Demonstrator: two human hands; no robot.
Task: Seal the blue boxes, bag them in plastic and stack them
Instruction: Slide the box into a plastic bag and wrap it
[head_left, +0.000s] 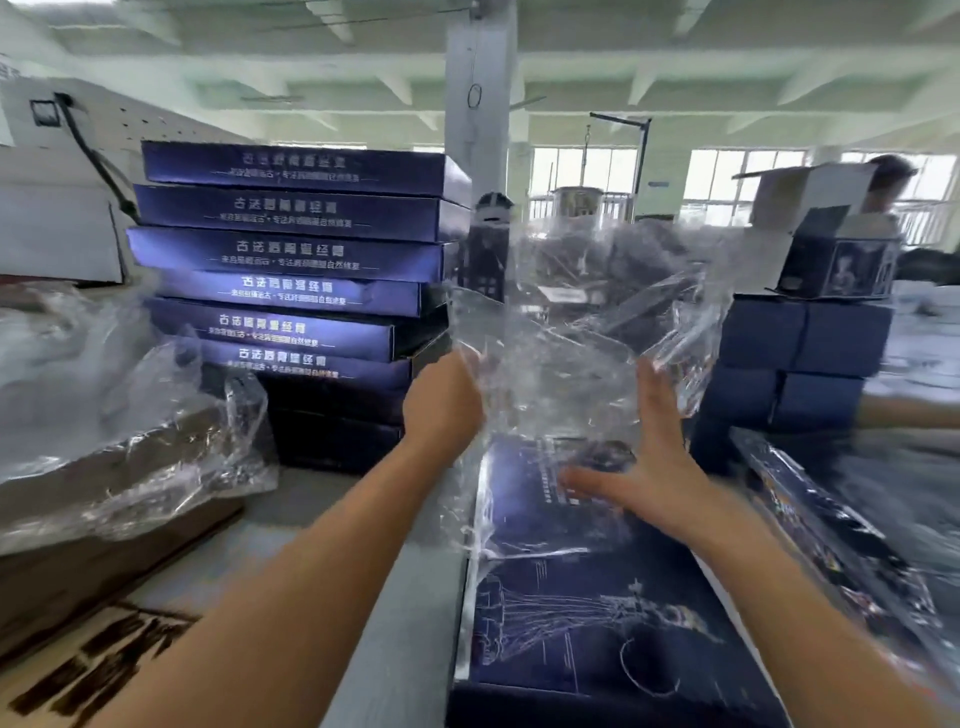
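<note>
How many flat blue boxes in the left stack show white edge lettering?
6 lettered boxes, stacked atop one another beside the left hand; darker boxes beneath may hide theirs.

Daylight, bright and flat. Source: windows (737, 182) behind and right of the pillar (480, 88), blown out white. Glare streaks on the plastic bag (561, 364) below the pillar (sheen too on the stacked blue boxes (291, 249) left of it). Motion blur throughout, worst far right of the pillar. Ceiling beams (675, 67) bow, wide-angle.

White pillar (480, 78); brown carton (62, 582); perhaps a person (891, 182).
</note>
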